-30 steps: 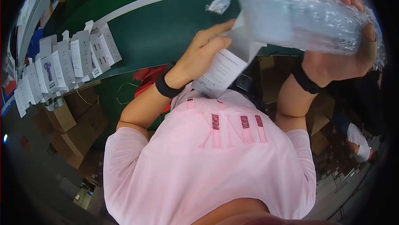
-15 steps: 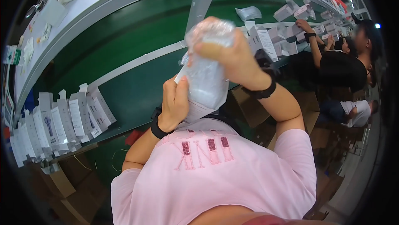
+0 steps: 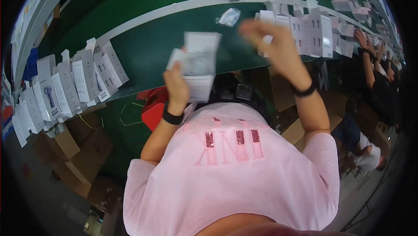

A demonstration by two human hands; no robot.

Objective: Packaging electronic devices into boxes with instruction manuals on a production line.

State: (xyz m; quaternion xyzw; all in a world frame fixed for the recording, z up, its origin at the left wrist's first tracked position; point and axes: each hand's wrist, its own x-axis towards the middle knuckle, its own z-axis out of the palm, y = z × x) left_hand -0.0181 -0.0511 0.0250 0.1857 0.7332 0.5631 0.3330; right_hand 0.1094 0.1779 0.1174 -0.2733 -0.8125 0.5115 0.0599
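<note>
Head view gives me the left hand (image 3: 177,85) upright, its fingers grasping the left side of the open white box (image 3: 201,90), left of centre at the near edge of the green bench (image 3: 148,53). To the right, I see the right hand (image 3: 275,46) raised, wrist bent left; blurring hides whether its fingers are curled or loose.

Large letters (image 3: 240,137) (upside down) cross the pink shirt (image 3: 235,188), and fine print (image 3: 78,68) on the white boxes (image 3: 89,74) is illegible
</note>
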